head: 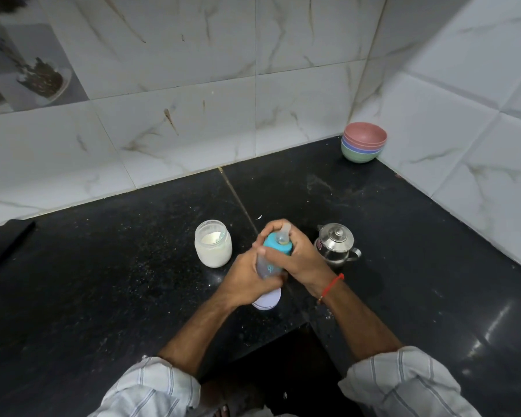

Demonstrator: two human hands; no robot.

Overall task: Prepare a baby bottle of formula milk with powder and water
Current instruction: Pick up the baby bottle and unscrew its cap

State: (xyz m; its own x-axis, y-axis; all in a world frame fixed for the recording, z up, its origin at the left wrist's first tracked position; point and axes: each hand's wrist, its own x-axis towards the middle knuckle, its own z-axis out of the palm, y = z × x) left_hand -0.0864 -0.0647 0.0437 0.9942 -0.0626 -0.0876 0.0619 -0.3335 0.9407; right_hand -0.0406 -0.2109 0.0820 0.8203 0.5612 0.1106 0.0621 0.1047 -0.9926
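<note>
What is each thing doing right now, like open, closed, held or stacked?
Baby bottle: teal cap on, held in both hands.
Left hand: grips the bottle's body.
Right hand: fingers curled round the cap.
Powder jar: open, upright.
Steel pot: lid on.
Bowls: stacked.
White lid: lying flat.

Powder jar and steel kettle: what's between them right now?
In the head view, the bottle, gripped by both hands, left hand and right hand, sits between the jar and kettle.
</note>
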